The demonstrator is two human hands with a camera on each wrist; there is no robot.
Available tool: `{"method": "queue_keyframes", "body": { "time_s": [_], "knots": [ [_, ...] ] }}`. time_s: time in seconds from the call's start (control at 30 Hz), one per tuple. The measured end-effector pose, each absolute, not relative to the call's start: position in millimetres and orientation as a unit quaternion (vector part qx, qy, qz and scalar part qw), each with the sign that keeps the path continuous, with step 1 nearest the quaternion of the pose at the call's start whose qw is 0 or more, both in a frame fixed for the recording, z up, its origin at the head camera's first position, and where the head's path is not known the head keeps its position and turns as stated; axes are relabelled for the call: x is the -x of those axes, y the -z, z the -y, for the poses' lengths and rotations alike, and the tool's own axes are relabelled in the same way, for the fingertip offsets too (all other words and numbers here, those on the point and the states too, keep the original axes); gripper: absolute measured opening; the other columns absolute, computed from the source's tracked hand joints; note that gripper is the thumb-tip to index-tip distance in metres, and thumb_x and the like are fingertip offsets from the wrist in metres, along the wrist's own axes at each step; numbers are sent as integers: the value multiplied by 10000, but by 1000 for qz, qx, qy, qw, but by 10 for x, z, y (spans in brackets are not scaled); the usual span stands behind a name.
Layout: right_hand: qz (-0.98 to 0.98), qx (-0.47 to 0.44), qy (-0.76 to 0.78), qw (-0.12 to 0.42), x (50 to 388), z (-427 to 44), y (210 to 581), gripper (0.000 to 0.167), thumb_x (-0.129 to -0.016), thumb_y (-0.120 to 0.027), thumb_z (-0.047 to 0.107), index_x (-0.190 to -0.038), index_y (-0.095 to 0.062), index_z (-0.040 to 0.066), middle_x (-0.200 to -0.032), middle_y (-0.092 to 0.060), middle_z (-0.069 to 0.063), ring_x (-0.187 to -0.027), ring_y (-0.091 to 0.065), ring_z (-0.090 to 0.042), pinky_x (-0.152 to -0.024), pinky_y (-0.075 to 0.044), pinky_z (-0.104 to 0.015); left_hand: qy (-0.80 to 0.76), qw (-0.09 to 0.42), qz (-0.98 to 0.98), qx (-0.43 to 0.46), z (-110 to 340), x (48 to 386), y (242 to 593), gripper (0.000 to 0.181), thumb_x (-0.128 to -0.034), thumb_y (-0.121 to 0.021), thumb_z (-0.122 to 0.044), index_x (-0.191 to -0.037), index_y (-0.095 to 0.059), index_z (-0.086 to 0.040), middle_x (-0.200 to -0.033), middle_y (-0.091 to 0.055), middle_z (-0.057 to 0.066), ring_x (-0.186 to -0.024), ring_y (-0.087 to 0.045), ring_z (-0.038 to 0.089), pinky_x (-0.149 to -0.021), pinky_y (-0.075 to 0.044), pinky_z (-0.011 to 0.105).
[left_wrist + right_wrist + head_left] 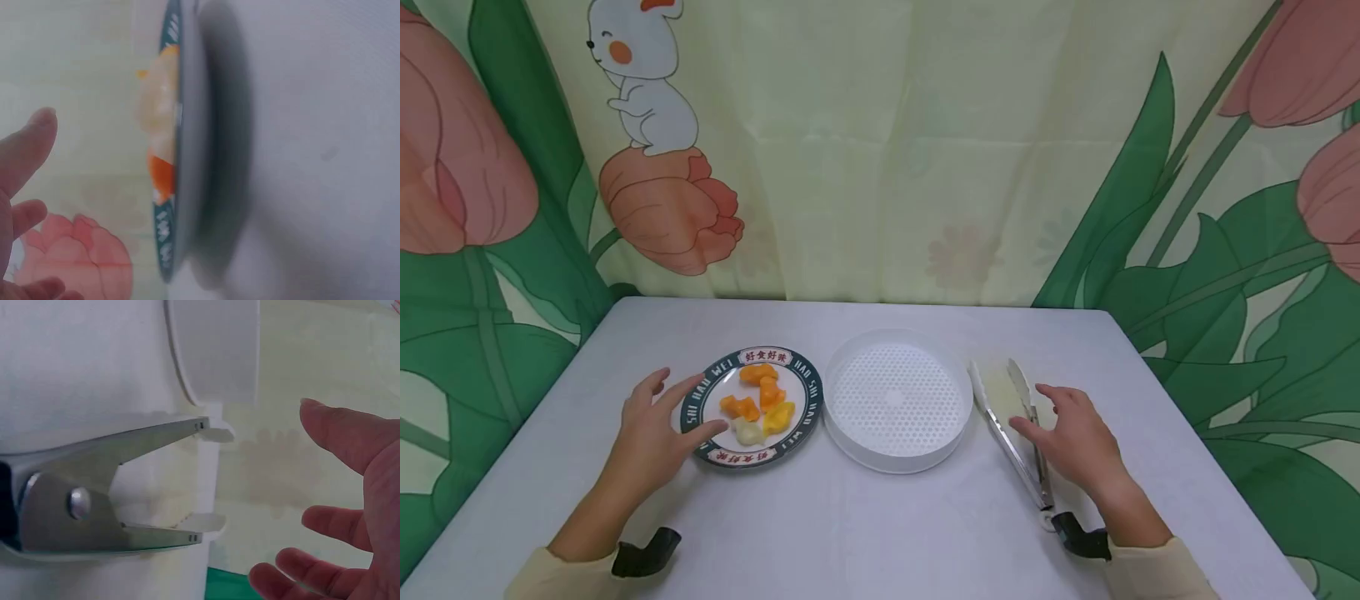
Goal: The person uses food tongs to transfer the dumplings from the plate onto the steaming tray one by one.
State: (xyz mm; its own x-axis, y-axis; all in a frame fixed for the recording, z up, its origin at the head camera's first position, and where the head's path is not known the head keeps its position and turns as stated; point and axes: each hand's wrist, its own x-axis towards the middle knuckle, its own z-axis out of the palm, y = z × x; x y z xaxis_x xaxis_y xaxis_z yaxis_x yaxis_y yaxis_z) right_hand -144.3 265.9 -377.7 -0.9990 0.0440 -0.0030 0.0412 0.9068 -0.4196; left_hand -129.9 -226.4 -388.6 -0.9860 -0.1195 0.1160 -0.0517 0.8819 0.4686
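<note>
My left hand [651, 433] hovers at the left side of a plate [812, 400] with a dark green lettered rim, fingers spread and holding nothing. On the plate lie several small dumpling-like pieces: orange ones [758, 374], a yellow one [778, 417] and a whitish one [748, 432]. Over the right side of a pair of metal tongs [1009, 450], my right hand [1078, 437] is held with fingers apart and nothing in them. The tongs lie spread on the table; the right wrist view shows their pale tips [215, 434].
Between plate and tongs stands a round white tray [895, 460] with a perforated bottom. A pale patch [997, 387] shows between the tongs' arms; its kind is unclear. The white-covered table [865, 533] ends at a printed curtain [880, 208].
</note>
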Motion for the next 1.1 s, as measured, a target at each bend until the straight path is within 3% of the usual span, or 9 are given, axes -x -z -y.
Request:
{"method": "queue_keyframes", "body": {
  "time_s": [0.2,0.4,0.53,0.7,0.93,1.1],
  "knots": [
    [977,49,-197,-66,1487,-2715,3938,931,-847,-719,570,-1473,-402,-42,-1405,-361,-384,-1230,-446,-536,-903,-449,-692,283,2,955,-89,2400,1375,4058,839,-843,-813,-348,-1488,-411,7,-1543,-26,419,-1341,-241,615,-909,-427,671],
    [975,37,-202,-85,1504,-2728,4045,924,-835,-750,536,-1446,-420,-73,-1342,-450,-373,-1082,-543,-441,-855,-507,-613,323,-44,940,-100,2499,1423,4196,846,-878,-781,-351,-1525,-359,-7,-1491,-274,400,-1273,-434,544,-907,-508,563],
    [976,28,-200,-85,1513,-2718,4086,929,-825,-776,498,-1439,-414,-97,-1315,-490,-363,-1027,-558,-394,-843,-518,-580,344,-67,929,-117,2509,1427,4236,866,-879,-779,-357,-1531,-337,5,-1446,-399,356,-1256,-459,508,-934,-506,547],
    [978,24,-192,-83,1522,-2694,4103,949,-816,-786,495,-1440,-395,-103,-1285,-509,-354,-989,-570,-374,-832,-523,-560,358,-75,922,-127,2514,1429,4260,867,-873,-790,-339,-1515,-343,36,-1380,-465,337,-1195,-500,466,-948,-508,527],
    [977,46,-175,-110,1532,-2659,4137,1130,-787,-767,601,-1450,-258,-160,-1225,-482,-369,-910,-565,-373,-775,-545,-557,355,-79,923,-130,2536,1449,4310,825,-879,-786,-307,-1487,-373,68,-1270,-547,322,-1110,-533,411,-944,-517,504],
    [979,55,-164,-111,1545,-2648,4177,1043,-815,-745,583,-1383,-332,-189,-1108,-507,-315,-855,-550,-343,-705,-538,-484,350,-85,923,-136,2541,1460,4318,819,-887,-774,-325,-1485,-377,70,-1280,-533,346,-1124,-522,433,-956,-504,523]
  ]
}}
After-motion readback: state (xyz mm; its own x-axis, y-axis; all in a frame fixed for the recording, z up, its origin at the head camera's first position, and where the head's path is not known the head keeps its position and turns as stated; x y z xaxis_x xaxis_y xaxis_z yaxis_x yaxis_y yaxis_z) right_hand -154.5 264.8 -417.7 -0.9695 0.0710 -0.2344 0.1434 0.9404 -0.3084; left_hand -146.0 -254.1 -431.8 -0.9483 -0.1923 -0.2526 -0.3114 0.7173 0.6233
